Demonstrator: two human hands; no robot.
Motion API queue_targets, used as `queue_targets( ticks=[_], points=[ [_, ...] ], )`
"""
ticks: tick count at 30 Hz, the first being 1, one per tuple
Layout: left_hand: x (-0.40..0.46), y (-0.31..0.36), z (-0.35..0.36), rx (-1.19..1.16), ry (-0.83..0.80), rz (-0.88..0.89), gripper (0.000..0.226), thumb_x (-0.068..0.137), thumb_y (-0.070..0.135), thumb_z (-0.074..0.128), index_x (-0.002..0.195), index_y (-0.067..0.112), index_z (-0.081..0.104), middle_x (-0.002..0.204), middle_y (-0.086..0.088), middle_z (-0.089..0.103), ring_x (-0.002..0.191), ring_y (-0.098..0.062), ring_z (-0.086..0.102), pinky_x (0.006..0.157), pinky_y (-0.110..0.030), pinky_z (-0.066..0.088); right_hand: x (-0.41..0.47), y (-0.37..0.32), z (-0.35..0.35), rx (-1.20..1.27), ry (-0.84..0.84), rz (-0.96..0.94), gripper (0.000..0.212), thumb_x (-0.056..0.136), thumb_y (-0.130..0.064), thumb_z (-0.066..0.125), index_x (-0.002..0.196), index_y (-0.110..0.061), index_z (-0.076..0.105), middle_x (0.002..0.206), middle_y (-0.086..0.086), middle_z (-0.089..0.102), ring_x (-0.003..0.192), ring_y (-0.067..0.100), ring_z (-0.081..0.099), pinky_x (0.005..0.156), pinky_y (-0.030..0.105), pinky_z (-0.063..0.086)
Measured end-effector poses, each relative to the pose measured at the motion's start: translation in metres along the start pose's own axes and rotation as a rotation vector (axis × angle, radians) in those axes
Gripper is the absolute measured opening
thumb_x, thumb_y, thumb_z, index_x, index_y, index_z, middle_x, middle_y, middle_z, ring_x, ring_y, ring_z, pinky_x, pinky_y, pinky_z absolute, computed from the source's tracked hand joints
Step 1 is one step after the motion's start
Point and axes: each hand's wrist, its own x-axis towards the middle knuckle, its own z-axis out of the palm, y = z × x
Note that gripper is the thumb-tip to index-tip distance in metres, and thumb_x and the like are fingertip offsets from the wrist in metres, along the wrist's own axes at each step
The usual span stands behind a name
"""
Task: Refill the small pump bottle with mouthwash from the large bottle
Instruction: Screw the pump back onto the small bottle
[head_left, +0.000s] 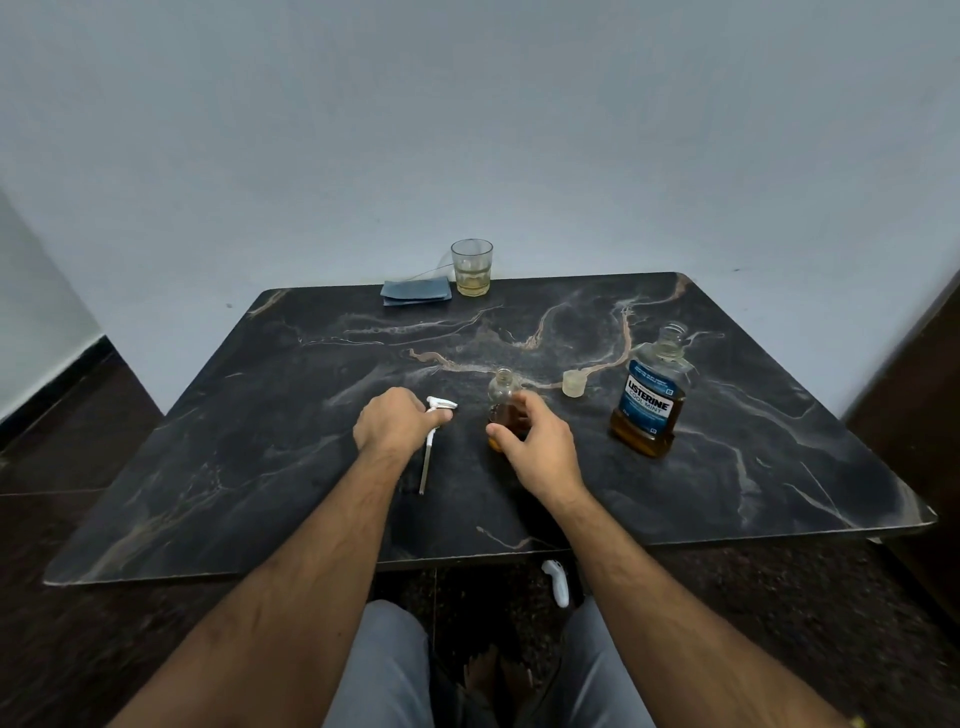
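Right hand (535, 441) grips the filled small bottle (505, 400) to steady it; left hand (389, 421) pinches the pump (435, 415), evidently for refitting.

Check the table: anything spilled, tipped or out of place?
No spill shows. The large bottle stands open, its cap on the table beside it. The pump head lies flat under the left hand; the right hand holds the open small bottle upright.
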Motion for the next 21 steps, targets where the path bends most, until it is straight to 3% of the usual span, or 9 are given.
queue_targets(
  ticks=[4, 6, 10, 13, 17, 21],
  points=[
    [0.002, 0.002, 0.003, -0.059, -0.007, -0.008, 0.028, 0.082, 0.050, 0.072, 0.085, 0.022, 0.075, 0.083, 0.001, 0.072, 0.086, -0.022, 0.067, 0.067, -0.030, 0.044, -0.002, 0.003, 0.003, 0.020, 0.019, -0.024, 0.044, 0.083, -0.031, 0.076, 0.124, -0.025, 0.061, 0.110, -0.010, 0.071, 0.102, 0.007, 0.064, 0.093, 0.028, 0.051],
    [0.005, 0.003, 0.002, -0.155, -0.019, -0.008, 0.026, 0.084, 0.046, 0.071, 0.087, 0.020, 0.076, 0.085, 0.000, 0.072, 0.083, -0.020, 0.065, 0.069, -0.031, 0.046, -0.003, 0.005, 0.005, 0.023, 0.025, -0.035, 0.044, 0.084, -0.032, 0.075, 0.125, -0.025, 0.060, 0.109, -0.010, 0.071, 0.102, 0.007, 0.064, 0.092, 0.028, 0.050],
    [0.011, 0.013, -0.006, -0.523, -0.015, 0.081, 0.029, 0.086, 0.036, 0.071, 0.065, 0.017, 0.071, 0.076, -0.002, 0.071, 0.071, -0.014, 0.060, 0.080, -0.039, 0.053, -0.005, 0.006, 0.005, 0.022, 0.030, -0.059, 0.043, 0.085, -0.033, 0.073, 0.125, -0.028, 0.060, 0.108, -0.013, 0.070, 0.101, 0.005, 0.064, 0.093, 0.031, 0.051],
    [0.011, 0.028, -0.025, -0.779, -0.032, 0.136, 0.013, 0.089, 0.028, 0.071, 0.086, 0.015, 0.075, 0.079, 0.006, 0.068, 0.074, -0.005, 0.056, 0.075, -0.029, 0.048, -0.005, 0.008, 0.005, 0.024, 0.021, -0.058, 0.042, 0.085, -0.034, 0.072, 0.125, -0.030, 0.059, 0.107, -0.014, 0.070, 0.101, 0.005, 0.063, 0.094, 0.033, 0.051],
    [0.007, 0.050, -0.054, -0.965, -0.021, 0.175, 0.024, 0.091, 0.025, 0.069, 0.109, 0.009, 0.071, 0.081, 0.009, 0.064, 0.075, -0.004, 0.058, 0.058, -0.017, 0.044, -0.006, 0.009, 0.004, 0.018, 0.013, -0.066, 0.044, 0.084, -0.037, 0.070, 0.126, -0.031, 0.059, 0.106, -0.015, 0.070, 0.099, 0.005, 0.063, 0.092, 0.035, 0.052],
    [0.002, 0.072, -0.078, -1.133, 0.029, 0.212, 0.017, 0.091, 0.022, 0.069, 0.106, 0.015, 0.070, 0.092, 0.008, 0.069, 0.080, -0.004, 0.060, 0.063, -0.021, 0.045, -0.006, 0.008, 0.003, 0.023, 0.002, -0.060, 0.040, 0.084, -0.037, 0.069, 0.124, -0.032, 0.061, 0.101, -0.016, 0.070, 0.093, 0.001, 0.063, 0.088, 0.033, 0.052]
  ],
)
